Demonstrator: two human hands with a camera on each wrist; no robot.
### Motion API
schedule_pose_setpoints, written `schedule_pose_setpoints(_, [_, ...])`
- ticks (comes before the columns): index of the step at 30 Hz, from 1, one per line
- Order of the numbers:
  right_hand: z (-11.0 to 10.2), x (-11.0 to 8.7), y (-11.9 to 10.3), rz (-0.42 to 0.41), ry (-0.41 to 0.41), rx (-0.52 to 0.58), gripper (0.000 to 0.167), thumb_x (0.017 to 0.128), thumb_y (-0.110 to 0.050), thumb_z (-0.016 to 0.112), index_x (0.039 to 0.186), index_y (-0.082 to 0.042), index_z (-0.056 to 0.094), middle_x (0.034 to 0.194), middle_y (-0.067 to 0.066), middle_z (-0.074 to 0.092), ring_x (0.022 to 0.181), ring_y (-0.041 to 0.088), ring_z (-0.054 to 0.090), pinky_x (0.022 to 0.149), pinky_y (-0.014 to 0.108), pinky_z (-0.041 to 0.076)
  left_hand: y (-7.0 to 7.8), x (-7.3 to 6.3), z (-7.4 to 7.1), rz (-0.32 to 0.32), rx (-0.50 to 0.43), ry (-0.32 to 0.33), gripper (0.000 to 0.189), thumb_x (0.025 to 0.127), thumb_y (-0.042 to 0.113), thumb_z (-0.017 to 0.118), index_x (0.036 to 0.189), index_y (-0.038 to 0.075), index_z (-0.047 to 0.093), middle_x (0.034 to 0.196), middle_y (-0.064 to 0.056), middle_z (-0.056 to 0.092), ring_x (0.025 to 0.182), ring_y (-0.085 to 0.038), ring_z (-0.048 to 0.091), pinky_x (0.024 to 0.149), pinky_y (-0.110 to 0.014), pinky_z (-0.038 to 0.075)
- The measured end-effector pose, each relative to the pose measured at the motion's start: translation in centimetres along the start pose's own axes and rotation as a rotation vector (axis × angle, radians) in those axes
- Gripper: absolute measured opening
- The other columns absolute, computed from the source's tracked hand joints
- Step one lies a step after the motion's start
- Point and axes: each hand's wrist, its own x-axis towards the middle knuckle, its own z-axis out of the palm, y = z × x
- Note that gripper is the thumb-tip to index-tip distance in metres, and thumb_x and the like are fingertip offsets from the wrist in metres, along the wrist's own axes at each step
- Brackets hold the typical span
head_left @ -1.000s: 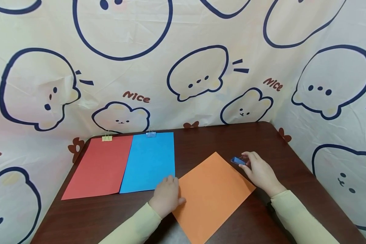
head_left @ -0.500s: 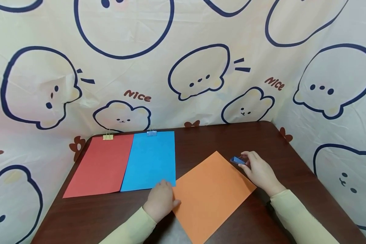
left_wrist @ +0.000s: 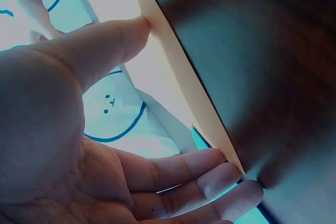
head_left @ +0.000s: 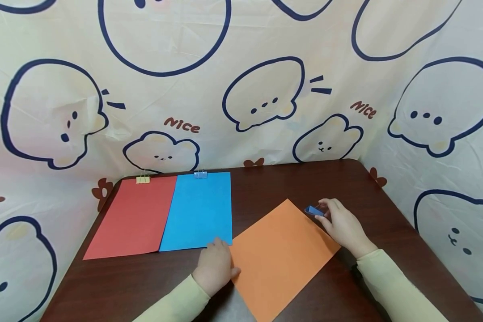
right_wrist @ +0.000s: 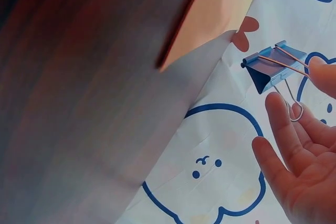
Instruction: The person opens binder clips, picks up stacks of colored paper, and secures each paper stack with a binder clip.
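Note:
An orange sheet of paper (head_left: 283,259) lies turned at an angle on the table. My left hand (head_left: 214,266) is at its left corner, close to the front right corner of a blue sheet (head_left: 197,214). In the left wrist view the thumb of the left hand (left_wrist: 100,51) touches the orange sheet, and the other fingers lie loosely extended by its corner. Over the sheet's far right edge, my right hand (head_left: 344,226) pinches a blue binder clip (head_left: 315,210). Its thumb and fingers hold the wire handles of the binder clip (right_wrist: 275,64), seen in the right wrist view.
A red sheet (head_left: 130,219) lies left of the blue one. A yellow binder clip (head_left: 142,180) and a light blue binder clip (head_left: 200,175) sit on their back edges. The dark wooden table (head_left: 273,183) meets a printed cloth (head_left: 257,36) behind and at both sides.
The left hand first drew back slightly left and toward me, then came a little right again. The orange sheet has shifted slightly right. The right hand with its clip has stayed almost still.

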Motion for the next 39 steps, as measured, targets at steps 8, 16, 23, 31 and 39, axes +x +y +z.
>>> schedule_pose_setpoints(8, [-0.1,0.0,0.2,-0.003,-0.007,-0.005,0.045,0.095,-0.017,0.075,0.131,0.002,0.056,0.114,0.018,0.062,0.088,0.024,0.066,0.073,0.043,0.06,1.0,-0.1,0.1,0.002,0.021,-0.012,0.073,0.076,0.069,0.08,0.087,-0.002,0.062,0.075,-0.009,0.044,0.062,-0.02,0.048,0.056,-0.034,0.051])
schedule_pose_setpoints(16, [-0.1,0.0,0.4,0.007,-0.01,-0.002,0.045,0.095,-0.017,0.075,0.132,0.001,0.056,0.115,0.018,0.062,0.089,0.025,0.066,0.073,0.044,0.06,1.6,-0.3,-0.1,0.006,0.059,0.01,0.073,0.076,0.07,0.079,0.081,-0.001,0.061,0.074,-0.008,0.043,0.061,-0.019,0.047,0.055,-0.032,0.05])
schedule_pose_setpoints(23, [0.0,-0.1,0.3,0.008,-0.006,0.005,0.045,0.095,-0.017,0.075,0.132,0.002,0.056,0.116,0.018,0.062,0.089,0.025,0.066,0.074,0.044,0.061,1.6,-0.1,-0.2,0.01,0.067,-0.031,0.07,0.078,0.068,0.078,0.078,0.0,0.064,0.074,-0.008,0.043,0.062,-0.018,0.044,0.057,-0.033,0.049])
schedule_pose_setpoints(31, [-0.1,-0.1,0.3,0.004,0.004,0.004,0.044,0.095,-0.016,0.075,0.131,0.002,0.056,0.116,0.019,0.062,0.088,0.025,0.067,0.072,0.044,0.06,1.6,0.0,-0.1,0.01,0.067,-0.033,0.069,0.078,0.068,0.078,0.081,0.0,0.065,0.075,-0.008,0.044,0.062,-0.019,0.045,0.057,-0.035,0.05])
schedule_pose_setpoints(39, [-0.2,-0.2,0.4,0.022,-0.004,0.004,0.045,0.096,-0.017,0.074,0.132,0.002,0.056,0.117,0.019,0.062,0.09,0.026,0.067,0.075,0.046,0.061,1.6,-0.2,0.1,0.03,0.067,0.002,0.068,0.078,0.067,0.079,0.081,0.001,0.065,0.075,-0.008,0.044,0.061,-0.018,0.044,0.055,-0.034,0.05])
